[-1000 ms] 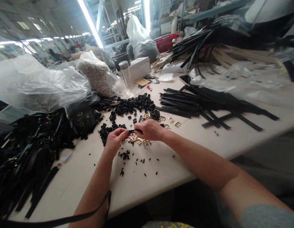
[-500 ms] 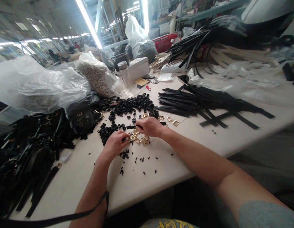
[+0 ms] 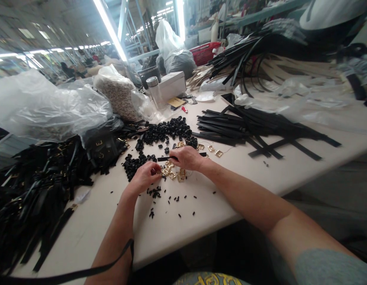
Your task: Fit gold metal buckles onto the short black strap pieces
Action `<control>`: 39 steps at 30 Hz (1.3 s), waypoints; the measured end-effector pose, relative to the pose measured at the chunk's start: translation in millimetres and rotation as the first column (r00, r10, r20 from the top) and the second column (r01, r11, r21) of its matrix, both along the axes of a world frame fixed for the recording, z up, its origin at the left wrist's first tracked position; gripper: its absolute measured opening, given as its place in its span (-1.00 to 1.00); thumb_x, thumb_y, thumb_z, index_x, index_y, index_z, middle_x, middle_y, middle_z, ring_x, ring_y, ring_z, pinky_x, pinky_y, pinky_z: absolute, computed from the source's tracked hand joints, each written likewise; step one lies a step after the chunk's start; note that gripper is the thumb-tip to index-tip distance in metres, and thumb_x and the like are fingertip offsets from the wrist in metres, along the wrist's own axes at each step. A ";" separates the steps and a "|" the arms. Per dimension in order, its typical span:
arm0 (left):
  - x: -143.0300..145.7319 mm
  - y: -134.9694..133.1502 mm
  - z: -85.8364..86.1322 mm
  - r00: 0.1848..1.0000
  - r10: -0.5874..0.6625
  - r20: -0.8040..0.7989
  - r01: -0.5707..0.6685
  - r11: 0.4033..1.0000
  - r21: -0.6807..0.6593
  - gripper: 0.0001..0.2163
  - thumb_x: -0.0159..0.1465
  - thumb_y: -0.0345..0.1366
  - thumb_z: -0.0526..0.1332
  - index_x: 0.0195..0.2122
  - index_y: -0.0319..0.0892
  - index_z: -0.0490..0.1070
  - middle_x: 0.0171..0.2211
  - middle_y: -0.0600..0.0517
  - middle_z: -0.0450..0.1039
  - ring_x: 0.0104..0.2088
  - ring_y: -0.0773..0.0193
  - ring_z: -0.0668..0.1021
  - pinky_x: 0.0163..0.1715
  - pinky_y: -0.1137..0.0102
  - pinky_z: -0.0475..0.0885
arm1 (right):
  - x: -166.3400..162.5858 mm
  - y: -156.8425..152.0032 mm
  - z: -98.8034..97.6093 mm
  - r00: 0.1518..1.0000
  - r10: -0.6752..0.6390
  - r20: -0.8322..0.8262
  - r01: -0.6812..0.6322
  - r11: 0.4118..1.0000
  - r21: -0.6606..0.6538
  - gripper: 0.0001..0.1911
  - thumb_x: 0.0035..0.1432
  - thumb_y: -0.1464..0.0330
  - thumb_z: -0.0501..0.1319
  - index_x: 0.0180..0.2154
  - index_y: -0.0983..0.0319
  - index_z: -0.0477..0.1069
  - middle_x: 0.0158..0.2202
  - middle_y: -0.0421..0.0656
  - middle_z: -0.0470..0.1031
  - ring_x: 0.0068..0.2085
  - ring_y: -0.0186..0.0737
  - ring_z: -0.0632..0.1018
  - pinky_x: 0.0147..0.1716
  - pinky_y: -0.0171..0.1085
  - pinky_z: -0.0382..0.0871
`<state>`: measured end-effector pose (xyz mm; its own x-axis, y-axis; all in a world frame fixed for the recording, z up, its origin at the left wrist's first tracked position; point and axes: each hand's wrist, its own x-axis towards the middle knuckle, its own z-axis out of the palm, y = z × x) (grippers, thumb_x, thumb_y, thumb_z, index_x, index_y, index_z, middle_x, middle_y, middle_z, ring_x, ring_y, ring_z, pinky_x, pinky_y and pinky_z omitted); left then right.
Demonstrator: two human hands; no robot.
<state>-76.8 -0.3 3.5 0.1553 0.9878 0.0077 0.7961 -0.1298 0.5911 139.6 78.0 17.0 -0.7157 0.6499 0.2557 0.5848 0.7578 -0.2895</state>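
Note:
My right hand [image 3: 188, 158] is closed around a short black strap [image 3: 163, 159], whose end sticks out to the left of my fingers; another part shows at the right of the hand. Thumb and fingers of my left hand [image 3: 144, 175] are bent together at the left edge of a small heap of gold buckles [image 3: 171, 175]. A buckle seems to be at those fingertips, but it is too small and covered to be sure. Black loops [image 3: 136, 165] lie in a pile just beyond my left hand, and small black pieces [image 3: 155, 192] are scattered nearer to me.
More black loops [image 3: 168, 130] are heaped farther back. Black straps [image 3: 222, 126] lie at the right, a large pile of buckled straps [image 3: 50, 178] at the left. Behind stand a bag of beige pieces [image 3: 116, 95], a bottle [image 3: 155, 93] and a white box [image 3: 173, 85].
My left hand has shifted very slightly, its fingers drawing together at the buckle heap. The right hand keeps its hold on the strap in nearly the same place.

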 end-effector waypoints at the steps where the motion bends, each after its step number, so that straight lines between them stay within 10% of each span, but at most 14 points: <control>1: -0.1 0.2 -1.1 1.000 0.018 0.017 -0.018 1.000 -0.015 -0.83 0.06 -0.25 0.28 -0.30 -0.10 0.49 -0.37 0.04 0.44 -0.37 0.24 0.47 -0.39 0.40 0.34 | 0.0 0.4 -0.4 1.000 -0.001 -0.004 0.001 1.000 -0.004 -0.76 0.24 0.27 0.09 -0.30 0.25 0.47 -0.41 -0.14 0.51 -0.45 -0.33 0.38 -0.45 -0.31 -0.01; 6: -1.5 -0.3 -2.9 0.986 0.127 0.107 -0.118 0.990 -0.083 -0.81 0.05 -0.21 0.29 -0.30 -0.11 0.49 -0.50 0.10 0.39 -0.48 0.28 0.42 -0.48 0.42 0.27 | 1.3 5.5 -1.9 0.999 -0.038 0.000 0.038 0.999 -0.016 -0.76 0.25 0.26 0.09 -0.30 0.23 0.47 -0.39 -0.14 0.52 -0.42 -0.31 0.40 -0.45 -0.30 -0.02; 11: 6.6 0.5 2.9 0.965 0.256 -0.052 -0.239 0.945 0.225 -0.88 0.11 -0.22 0.25 -0.37 -0.13 0.47 -0.39 0.03 0.43 -0.37 0.22 0.45 -0.31 0.35 0.31 | 5.1 11.6 -1.7 0.995 -0.103 -0.005 0.103 0.994 -0.022 -0.76 0.25 0.25 0.09 -0.27 0.22 0.47 -0.32 -0.12 0.54 -0.38 -0.29 0.44 -0.44 -0.31 0.01; 28: 48.9 3.6 -4.3 0.934 0.184 -0.307 -0.098 0.956 0.276 -0.83 0.23 -0.27 0.15 -0.36 -0.13 0.54 -0.41 -0.05 0.47 -0.38 0.15 0.49 -0.31 0.32 0.31 | 4.4 10.0 -2.2 0.994 -0.110 0.023 0.111 0.994 -0.023 -0.72 0.27 0.22 0.07 -0.25 0.23 0.48 -0.29 -0.09 0.56 -0.33 -0.24 0.50 -0.40 -0.31 0.12; 34: 35.7 4.2 -6.9 0.974 0.219 0.065 -0.228 0.953 0.200 -0.85 0.20 -0.25 0.19 -0.33 -0.13 0.53 -0.40 -0.01 0.52 -0.37 0.19 0.53 -0.31 0.34 0.36 | 4.1 11.8 -5.2 0.994 -0.108 -0.026 0.107 0.993 -0.055 -0.75 0.25 0.26 0.07 -0.26 0.21 0.48 -0.31 -0.13 0.56 -0.35 -0.27 0.47 -0.39 -0.32 0.11; 39: 31.4 3.4 -3.1 0.686 0.393 0.613 -0.393 0.908 -0.142 -0.71 0.05 -0.12 0.34 -0.30 -0.23 0.48 -0.43 -0.01 0.51 -0.47 0.25 0.55 -0.45 0.40 0.42 | 3.9 12.2 -5.1 0.987 -0.112 -0.118 0.100 0.990 -0.103 -0.80 0.21 0.36 0.09 -0.23 0.21 0.48 -0.31 -0.15 0.55 -0.35 -0.30 0.45 -0.36 -0.33 0.12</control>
<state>-45.4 3.2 0.4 -0.2868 0.9572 -0.0387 0.2350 0.1095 0.9658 143.5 90.2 11.9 -0.6083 0.7465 0.2696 0.6158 0.6582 -0.4331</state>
